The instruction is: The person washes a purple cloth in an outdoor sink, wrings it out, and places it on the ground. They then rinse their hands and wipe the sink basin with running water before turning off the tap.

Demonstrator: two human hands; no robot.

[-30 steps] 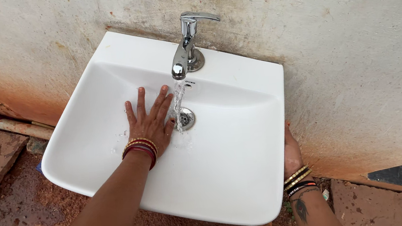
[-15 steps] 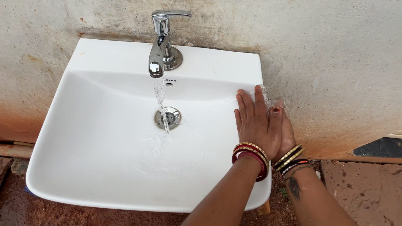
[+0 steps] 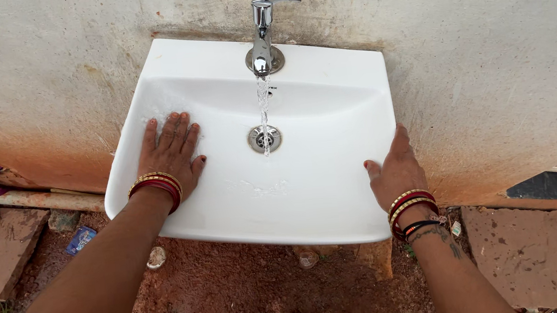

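Stained, off-white wall (image 3: 471,36) fills the top of the frame, and the white basin (image 3: 323,193) is mounted against it at centre, over red dirt ground (image 3: 236,283).

Your left hand (image 3: 171,153) lies flat inside the basin on its left inner slope, left of centre in the frame. It is fully open, fingers spread and pointing up toward the wall, palm pressed on the wet porcelain. It grips nothing. Red and gold bangles (image 3: 155,185) sit at that wrist.

Your right hand (image 3: 395,169) is at the basin's right rim, right of centre. It is open too, fingers together and pointing up along the outer edge, thumb resting over the rim; it touches the basin without closing on it. A second set of bangles (image 3: 411,208) circles this wrist.

Water runs in a thin stream from the chrome tap (image 3: 263,32) at top centre down to the drain (image 3: 264,138), which lies between your two hands.

Half a second ago your left hand was at the right rim, right beside your right hand; it has now crossed the basin to the left slope. Your right hand has stayed at the right edge. The water is running as before.
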